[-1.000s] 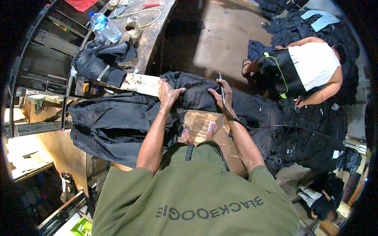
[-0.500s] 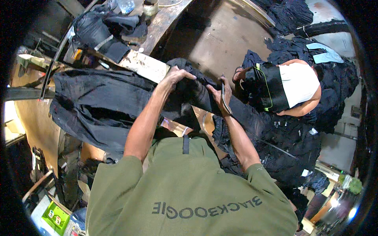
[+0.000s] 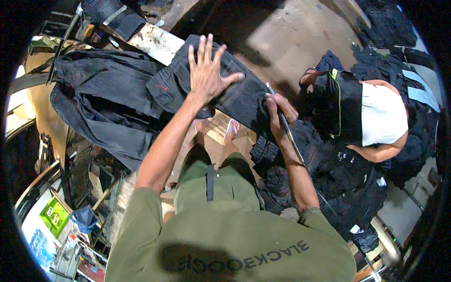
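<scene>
My left hand (image 3: 206, 77) lies with fingers spread on black trousers (image 3: 242, 94), stretched over a narrow board (image 3: 157, 43) whose pale end shows at the upper left. Just left of that hand, a small red mark (image 3: 162, 87) shows on the dark cloth. My right hand (image 3: 283, 112) is closed around a long, slender dark rod (image 3: 293, 141) with a pale tip, close to the right part of the trousers. The rod's lower end trails back along my right forearm; its exact kind is unclear.
More black garments (image 3: 108, 80) hang to the left. Beyond my right arm spreads a large heap of black clothes (image 3: 329, 174), where a person in a white top (image 3: 383, 113) bends over. A green tray (image 3: 55, 216) is at the lower left. Brown floor (image 3: 291, 37) shows ahead.
My left hand has gone from gripping the bunched cloth to lying spread on it. The trousers now look flatter. My right hand still holds the rod, tilted differently.
</scene>
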Motion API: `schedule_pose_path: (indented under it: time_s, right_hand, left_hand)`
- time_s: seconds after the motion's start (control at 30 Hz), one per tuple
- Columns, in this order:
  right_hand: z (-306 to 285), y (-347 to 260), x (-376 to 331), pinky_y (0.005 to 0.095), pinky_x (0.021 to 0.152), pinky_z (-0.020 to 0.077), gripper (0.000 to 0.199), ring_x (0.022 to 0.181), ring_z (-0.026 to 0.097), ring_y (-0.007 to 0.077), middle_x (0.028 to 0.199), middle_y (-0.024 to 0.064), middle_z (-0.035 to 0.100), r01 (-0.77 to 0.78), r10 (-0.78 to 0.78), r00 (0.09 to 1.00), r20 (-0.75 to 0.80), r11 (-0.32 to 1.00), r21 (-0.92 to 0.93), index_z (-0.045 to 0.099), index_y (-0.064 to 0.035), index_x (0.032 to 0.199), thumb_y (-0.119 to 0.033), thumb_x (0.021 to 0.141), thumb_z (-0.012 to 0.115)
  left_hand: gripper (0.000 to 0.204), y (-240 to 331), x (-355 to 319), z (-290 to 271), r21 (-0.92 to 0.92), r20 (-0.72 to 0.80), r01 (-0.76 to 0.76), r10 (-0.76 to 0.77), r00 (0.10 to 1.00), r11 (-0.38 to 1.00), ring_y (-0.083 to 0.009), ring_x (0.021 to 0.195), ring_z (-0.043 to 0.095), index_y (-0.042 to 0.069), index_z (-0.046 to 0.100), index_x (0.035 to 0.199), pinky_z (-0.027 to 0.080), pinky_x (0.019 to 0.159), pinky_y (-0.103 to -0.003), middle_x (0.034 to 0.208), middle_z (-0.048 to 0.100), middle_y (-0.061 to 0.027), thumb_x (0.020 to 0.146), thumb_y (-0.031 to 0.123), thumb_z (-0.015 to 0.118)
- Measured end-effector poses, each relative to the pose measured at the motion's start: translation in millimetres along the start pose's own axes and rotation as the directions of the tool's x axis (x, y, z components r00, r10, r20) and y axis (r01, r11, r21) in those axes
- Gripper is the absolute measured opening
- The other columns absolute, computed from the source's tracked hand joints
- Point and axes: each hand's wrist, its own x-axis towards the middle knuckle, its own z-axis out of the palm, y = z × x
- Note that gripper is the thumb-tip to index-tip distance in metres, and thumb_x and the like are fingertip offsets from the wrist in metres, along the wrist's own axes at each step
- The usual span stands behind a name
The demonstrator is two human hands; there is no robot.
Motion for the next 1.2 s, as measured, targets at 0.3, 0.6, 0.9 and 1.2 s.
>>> schedule_pose_path:
  time_s: [0.3,0.6,0.9,1.2]
  right_hand:
    - [20.7,29.5,33.4,0.0477,0.108,0.0584,0.028,0.115,0.077,0.0333,0.118,0.0179,0.08,0.314,-0.316,0.921,0.23,0.948,0.046,0.078,-0.002,0.114,-0.011,0.088,0.085]
    - [34.8,32.2,56.6,0.0486,0.111,0.056,0.031,0.119,0.076,0.0314,0.119,0.0174,0.08,0.3,-0.305,0.91,0.283,0.952,0.06,0.081,-0.001,0.115,-0.013,0.088,0.088]
    - [36.5,33.3,47.9,0.0495,0.111,0.0567,0.029,0.116,0.077,0.03,0.115,0.0132,0.081,0.289,-0.304,0.921,0.243,0.952,0.097,0.082,-0.0038,0.113,-0.011,0.086,0.088]
    - [36.0,34.4,46.5,0.0487,0.109,0.0582,0.03,0.115,0.077,0.0299,0.115,0.0155,0.081,0.309,-0.319,0.922,0.219,0.948,0.08,0.081,-0.0031,0.112,-0.006,0.083,0.088]
  left_hand:
    - [0.101,-25.0,23.2,25.3,0.066,-0.091,-0.046,0.052,0.994,0.997,-0.0319,0.158,0.037,0.02,0.069,0.142,0.022,0.129,-0.055,0.165,0.049,-0.0166,0.066,0.086,0.08]
    - [0.102,-16.4,38.5,11.0,-0.019,-0.027,0.069,-0.069,0.997,0.997,-0.0378,0.155,0.039,0.008,0.07,0.135,0.021,0.13,-0.056,0.159,0.052,-0.0215,0.066,0.082,0.083]
    - [0.1,-14.5,33.3,9.7,-0.015,-0.033,0.059,-0.06,0.998,0.998,-0.0376,0.153,0.041,0.007,0.071,0.132,0.023,0.129,-0.055,0.158,0.053,-0.0211,0.066,0.081,0.084]
    - [0.096,-15.4,32.3,9.7,0.012,-0.066,-0.022,0.023,0.998,1.0,-0.0374,0.156,0.037,0.007,0.072,0.131,0.02,0.129,-0.058,0.159,0.052,-0.02,0.07,0.081,0.082]
